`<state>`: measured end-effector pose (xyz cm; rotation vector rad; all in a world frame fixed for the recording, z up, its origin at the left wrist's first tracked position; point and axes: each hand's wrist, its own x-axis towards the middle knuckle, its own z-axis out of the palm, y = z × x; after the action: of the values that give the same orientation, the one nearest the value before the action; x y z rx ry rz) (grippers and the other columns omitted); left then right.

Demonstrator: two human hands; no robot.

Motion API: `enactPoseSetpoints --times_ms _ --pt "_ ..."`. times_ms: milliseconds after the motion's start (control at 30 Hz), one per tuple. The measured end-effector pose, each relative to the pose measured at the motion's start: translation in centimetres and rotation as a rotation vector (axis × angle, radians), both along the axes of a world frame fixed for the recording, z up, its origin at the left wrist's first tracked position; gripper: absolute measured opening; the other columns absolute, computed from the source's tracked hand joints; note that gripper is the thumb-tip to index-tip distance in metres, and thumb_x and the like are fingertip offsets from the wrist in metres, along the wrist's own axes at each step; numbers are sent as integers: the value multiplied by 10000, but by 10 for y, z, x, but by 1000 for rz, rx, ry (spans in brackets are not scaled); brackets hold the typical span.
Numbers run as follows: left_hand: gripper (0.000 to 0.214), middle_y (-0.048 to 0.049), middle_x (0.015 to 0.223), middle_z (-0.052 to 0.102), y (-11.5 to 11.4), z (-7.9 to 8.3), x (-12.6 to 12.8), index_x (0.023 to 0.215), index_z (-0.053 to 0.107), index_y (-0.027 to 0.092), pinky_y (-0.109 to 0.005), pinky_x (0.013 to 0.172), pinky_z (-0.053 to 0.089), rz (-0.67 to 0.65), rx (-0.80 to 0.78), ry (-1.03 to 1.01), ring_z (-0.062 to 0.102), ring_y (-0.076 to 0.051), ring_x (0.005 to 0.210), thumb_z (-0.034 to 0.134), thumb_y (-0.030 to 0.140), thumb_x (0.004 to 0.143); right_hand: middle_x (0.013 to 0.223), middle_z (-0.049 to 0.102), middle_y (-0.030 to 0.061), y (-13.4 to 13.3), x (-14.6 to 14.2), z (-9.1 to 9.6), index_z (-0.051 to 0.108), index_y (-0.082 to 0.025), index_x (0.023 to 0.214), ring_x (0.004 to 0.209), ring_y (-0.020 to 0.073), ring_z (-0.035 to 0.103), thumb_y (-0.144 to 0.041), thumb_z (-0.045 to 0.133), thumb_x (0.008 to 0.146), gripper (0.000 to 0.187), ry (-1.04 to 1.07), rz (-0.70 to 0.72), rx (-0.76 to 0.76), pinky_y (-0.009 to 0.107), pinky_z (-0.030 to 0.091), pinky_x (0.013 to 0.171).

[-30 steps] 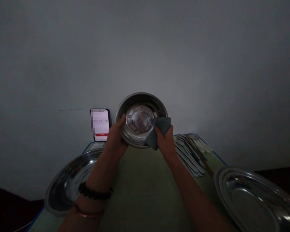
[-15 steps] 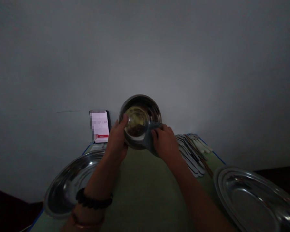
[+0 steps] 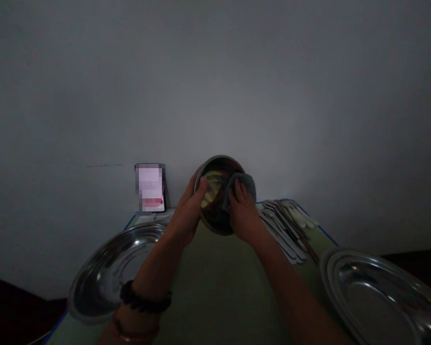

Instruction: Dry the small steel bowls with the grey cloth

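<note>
Grey wall (image 3: 215, 86), green table (image 3: 215, 282), bowl (image 3: 220, 168)

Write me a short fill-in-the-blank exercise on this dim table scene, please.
The right hand presses a grey ____ into the small steel bowl.
The left hand grips the bowl's rim; its wrist wears a dark beaded ____.
The phone leans against the ____.
The cutlery lies on the bowl's ____ side.
Missing words: cloth; bracelet; wall; right.
</note>
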<state>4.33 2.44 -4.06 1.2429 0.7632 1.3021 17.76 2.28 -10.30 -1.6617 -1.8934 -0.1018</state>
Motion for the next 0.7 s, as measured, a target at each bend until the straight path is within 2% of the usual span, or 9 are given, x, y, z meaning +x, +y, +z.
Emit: enactPoseSetpoints --times_ms 67,167,233,300,367,467,533,600,700 --pt "511 -21 1407 569 1 -3 -1 1353 501 344 -356 1038 457 -56 -24 3 536 -226 1275 583 504 875 1610 112 186 0 3 3 395 -89 1455 1482 364 68 -57 429 836 621 69 -9 -1 590 174 1168" --pt "517 -58 1327 632 4 -11 -1 1334 519 323 -385 985 497 -149 -56 -4 589 -253 1212 571 539 868 1623 97 132 0 4 11 398 -189 1462 1481 340 47 -136 383 912 553 254 126 -67 602 195 1156" --pt "517 -77 1250 678 6 -15 -1 1316 542 304 -395 960 511 -197 -95 -5 613 -264 1180 562 556 864 1620 152 94 -1 2 18 376 -226 1473 1485 287 95 -199 344 947 527 395 250 -87 552 220 1169" --pt "519 -89 1196 705 8 -16 -1 1295 568 286 -398 944 521 -216 -138 -13 631 -271 1153 554 570 861 1593 266 56 -2 0 25 322 -248 1495 1476 213 200 -196 334 943 554 493 324 -24 482 234 1187" --pt "524 -94 1179 712 8 -13 -1 1278 586 268 -397 930 530 -211 -157 -34 643 -274 1133 541 582 861 1539 385 53 -5 -2 29 308 -222 1501 1440 179 311 -148 366 906 602 491 313 65 435 258 1190" --pt "532 -95 1186 709 6 -8 -1 1296 571 259 -394 915 537 -171 -182 -67 650 -269 1120 520 580 874 1502 436 110 -8 -7 27 430 -150 1441 1442 266 305 -142 440 875 566 309 152 100 493 260 1178" --pt "524 -88 1221 693 5 -7 -2 1314 549 265 -383 904 542 -125 -210 -86 646 -260 1125 519 561 882 1521 390 165 -9 -10 22 481 -118 1406 1457 339 241 -200 463 900 514 193 28 68 547 248 1160" --pt "505 -72 1282 660 4 -8 -2 1311 543 275 -364 898 543 -90 -212 -93 631 -249 1150 528 545 884 1539 326 220 -8 -13 16 447 -74 1423 1455 370 222 -259 453 924 532 159 -41 24 560 248 1150" --pt "506 -33 1349 617 1 -13 -2 1305 536 317 -347 902 539 -91 -171 -53 607 -238 1184 552 564 864 1565 215 258 -4 -18 11 327 7 1464 1472 352 160 -286 397 940 603 241 -3 -21 548 225 1163"
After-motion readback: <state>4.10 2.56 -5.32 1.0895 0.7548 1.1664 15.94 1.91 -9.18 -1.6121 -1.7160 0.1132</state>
